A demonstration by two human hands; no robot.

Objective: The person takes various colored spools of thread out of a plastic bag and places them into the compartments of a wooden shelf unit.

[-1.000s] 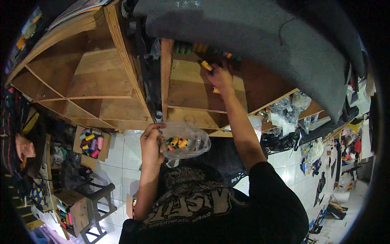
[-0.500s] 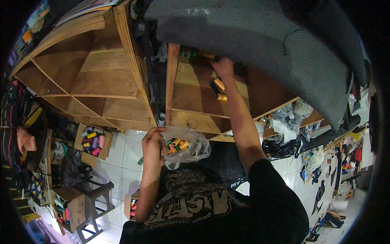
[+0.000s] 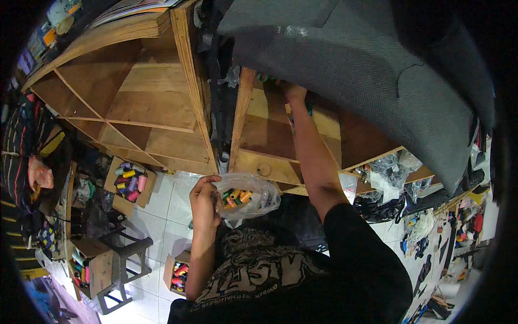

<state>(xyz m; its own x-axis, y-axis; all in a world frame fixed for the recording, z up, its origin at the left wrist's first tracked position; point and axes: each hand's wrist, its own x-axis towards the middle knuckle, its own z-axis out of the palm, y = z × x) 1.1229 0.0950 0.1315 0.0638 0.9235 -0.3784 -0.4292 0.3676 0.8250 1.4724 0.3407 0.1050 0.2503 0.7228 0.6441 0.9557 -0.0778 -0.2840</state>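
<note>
My left hand (image 3: 205,201) grips the rim of a clear plastic bag (image 3: 265,190), its fingers closed on the film. Inside the bag lie several thread spools (image 3: 237,197), mostly orange-yellow with some green and red. My right arm stretches forward into a wooden compartment (image 3: 265,127) under a dark grey cloth. The right hand (image 3: 294,93) is at the far end of that compartment, under the cloth's edge, its fingers mostly hidden. Close to it are a green spool (image 3: 263,77) at the left and another dark green piece beside the wrist.
The grey cloth (image 3: 345,65) drapes over the shelf's right part. Left of it stands a second wooden shelf (image 3: 156,100) with bare compartments. On the tiled floor are cardboard boxes of coloured spools (image 3: 129,183), another spool box (image 3: 178,274), and a dark plastic stool (image 3: 129,259).
The orange spools seen beside my right forearm no longer show. My right hand sits deeper under the cloth's edge. My left hand still holds the bag. The whole view has shifted slightly.
</note>
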